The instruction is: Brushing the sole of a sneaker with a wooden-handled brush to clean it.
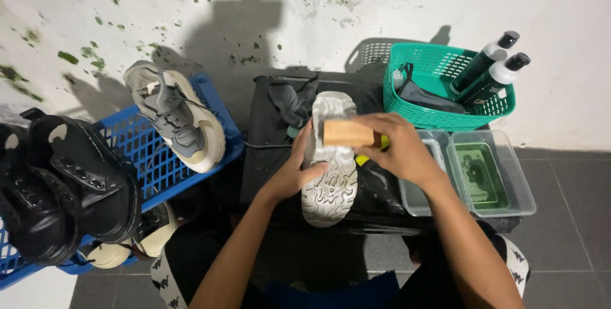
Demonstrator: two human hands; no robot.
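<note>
A sneaker [331, 185] lies sole-up on a black table [267, 131], its pale grey tread facing me. My left hand [294, 172] grips the shoe's left side, fingers curled onto the sole. In my right hand [398, 147] is a wooden-backed brush [347, 134], pressed on the sole near the far end. Something yellow-green [363, 159] peeks out under the right hand.
A green basket [439, 70] with two dark bottles [490, 67] stands at the back right. Two clear tubs [496, 172] sit beside it, one holding greenish water. A blue crate [159, 162] at left carries a grey-and-cream sneaker [178, 115] and black boots [63, 182]. A stained white wall is behind.
</note>
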